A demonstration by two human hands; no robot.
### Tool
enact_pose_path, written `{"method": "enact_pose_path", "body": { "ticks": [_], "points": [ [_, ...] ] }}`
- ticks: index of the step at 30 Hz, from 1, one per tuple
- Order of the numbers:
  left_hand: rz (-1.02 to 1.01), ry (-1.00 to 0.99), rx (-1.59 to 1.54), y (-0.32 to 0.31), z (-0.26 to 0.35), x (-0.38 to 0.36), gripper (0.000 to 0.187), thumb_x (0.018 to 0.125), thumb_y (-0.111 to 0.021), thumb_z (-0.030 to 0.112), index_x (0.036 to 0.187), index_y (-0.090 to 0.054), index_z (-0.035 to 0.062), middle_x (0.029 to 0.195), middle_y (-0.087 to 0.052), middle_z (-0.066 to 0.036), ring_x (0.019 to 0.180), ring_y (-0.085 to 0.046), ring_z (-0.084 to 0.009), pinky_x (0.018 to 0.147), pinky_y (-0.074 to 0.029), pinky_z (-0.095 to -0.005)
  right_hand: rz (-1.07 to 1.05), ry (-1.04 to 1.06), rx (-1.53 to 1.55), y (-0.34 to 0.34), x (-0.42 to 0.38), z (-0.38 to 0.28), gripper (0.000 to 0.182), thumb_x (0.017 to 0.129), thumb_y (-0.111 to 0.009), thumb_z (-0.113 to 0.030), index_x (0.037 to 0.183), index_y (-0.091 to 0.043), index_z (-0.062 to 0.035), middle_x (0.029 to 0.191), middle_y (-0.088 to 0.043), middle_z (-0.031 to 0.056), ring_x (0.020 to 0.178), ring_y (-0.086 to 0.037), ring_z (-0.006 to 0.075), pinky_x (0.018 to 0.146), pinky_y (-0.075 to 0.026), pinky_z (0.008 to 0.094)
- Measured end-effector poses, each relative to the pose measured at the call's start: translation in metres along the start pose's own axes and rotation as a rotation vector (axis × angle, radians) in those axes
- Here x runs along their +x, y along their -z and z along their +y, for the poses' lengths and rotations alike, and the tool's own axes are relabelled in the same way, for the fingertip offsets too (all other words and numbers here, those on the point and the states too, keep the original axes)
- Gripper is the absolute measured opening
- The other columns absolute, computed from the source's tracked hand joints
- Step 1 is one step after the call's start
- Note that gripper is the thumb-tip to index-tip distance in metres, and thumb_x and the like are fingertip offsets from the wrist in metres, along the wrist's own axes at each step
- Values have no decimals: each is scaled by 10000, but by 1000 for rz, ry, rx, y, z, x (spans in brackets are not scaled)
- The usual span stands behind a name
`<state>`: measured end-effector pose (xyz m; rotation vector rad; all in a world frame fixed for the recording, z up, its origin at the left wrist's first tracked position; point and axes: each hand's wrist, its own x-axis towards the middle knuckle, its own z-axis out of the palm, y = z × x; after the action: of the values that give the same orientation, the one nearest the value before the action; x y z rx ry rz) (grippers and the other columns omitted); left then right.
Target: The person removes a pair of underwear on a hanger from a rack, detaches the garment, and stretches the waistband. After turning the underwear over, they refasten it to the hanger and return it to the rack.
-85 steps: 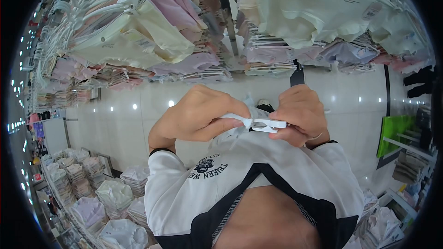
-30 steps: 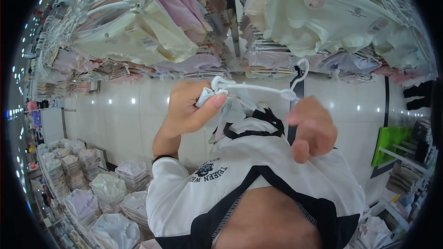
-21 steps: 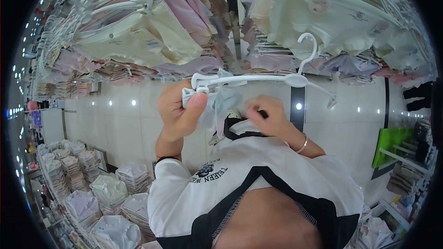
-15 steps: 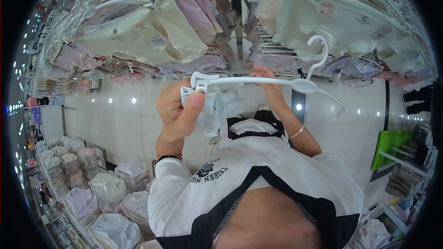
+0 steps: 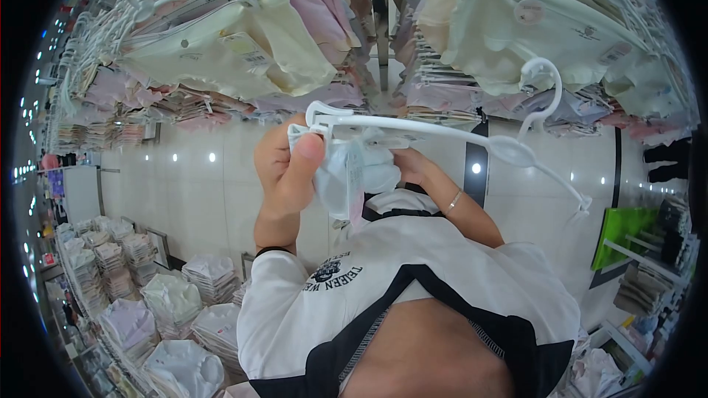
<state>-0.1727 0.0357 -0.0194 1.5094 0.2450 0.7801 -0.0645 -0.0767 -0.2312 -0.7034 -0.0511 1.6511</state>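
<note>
My left hand is closed around the clip end of a white plastic clip hanger, thumb on top. A light blue folded garment hangs from that clip, with a paper tag on its front. The hanger stretches to the right, its hook turned up and its other clip holding nothing. My right hand is at the garment's right edge, below the hanger bar. Its fingers are partly hidden behind the cloth and appear closed on it.
Racks of hanging pale garments, including yellow shorts and light green shorts, stand ahead on both sides. Stacks of folded clothes lie at lower left. A green panel stands at right. Tiled floor shows between.
My right hand has moved down and left to the garment's edge. The hanger's free end has swung right and slightly downward. My left hand keeps its hold on the clip end.
</note>
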Motion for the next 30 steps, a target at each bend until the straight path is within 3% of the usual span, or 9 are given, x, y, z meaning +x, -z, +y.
{"method": "enact_pose_path", "body": {
  "ticks": [4,7,10,13,16,19,23,26,30],
  "points": [
    [61,38,-54,3,-4,-1,287,739,-464,260,644,-471,-11,599,-446,5,532,-352,-43,472,-270,-165,70,237,106,-11,-18,-23,282,766,-414,-217,997,-431,-56,945,-476,52,858,-458,154,749,-378,259],
    [85,53,-82,5,-7,-2,293,740,-466,267,655,-473,-13,604,-448,3,533,-356,-44,471,-270,-164,204,315,-42,-4,-25,-35,238,757,-434,-173,952,-457,-38,917,-485,50,841,-463,147,724,-391,250],
    [102,57,-113,10,-12,-3,298,741,-466,270,675,-482,-19,611,-459,-6,535,-372,-46,473,-282,-163,445,322,-478,-10,-32,-43,218,755,-442,-144,932,-458,-18,884,-497,46,836,-465,133,706,-402,251],
    [145,40,-135,21,-17,-4,302,742,-465,270,711,-491,-30,634,-483,-24,548,-410,-58,481,-312,-169,531,495,-333,0,-36,-41,254,722,-506,-176,911,-464,-11,820,-504,29,748,-485,90,690,-404,233],
    [217,3,-146,29,-20,-2,309,745,-461,264,751,-494,-44,667,-508,-48,571,-453,-76,497,-348,-181,268,689,-42,-32,-66,-61,158,759,-418,-103,869,-474,-5,802,-520,58,739,-505,128,654,-420,253],
    [300,-29,-141,31,-24,0,317,754,-445,254,781,-489,-58,673,-520,-67,571,-474,-85,504,-369,-187,267,762,58,-44,-76,-76,155,754,-403,-94,854,-477,-1,802,-522,68,698,-517,128,640,-422,245],
    [365,-30,-116,37,-27,-1,320,771,-410,241,802,-486,-68,635,-524,-84,531,-484,-92,492,-383,-186,235,655,-45,-59,-90,-81,209,715,-411,-142,821,-480,25,759,-503,65,669,-492,123,597,-397,216],
    [418,-53,-91,43,-26,-1,315,780,-388,233,790,-486,-66,615,-525,-97,501,-491,-107,463,-389,-191,13,729,-219,-63,-97,-86,210,688,-421,-135,797,-486,32,737,-499,72,653,-480,118,553,-373,194],
    [487,-47,-62,50,-23,-5,308,787,-374,234,770,-480,-55,614,-526,-105,487,-493,-112,441,-390,-190,106,848,-481,-61,-96,-90,183,665,-432,-112,751,-488,40,696,-504,79,590,-475,121,515,-358,188]
  ]
}}
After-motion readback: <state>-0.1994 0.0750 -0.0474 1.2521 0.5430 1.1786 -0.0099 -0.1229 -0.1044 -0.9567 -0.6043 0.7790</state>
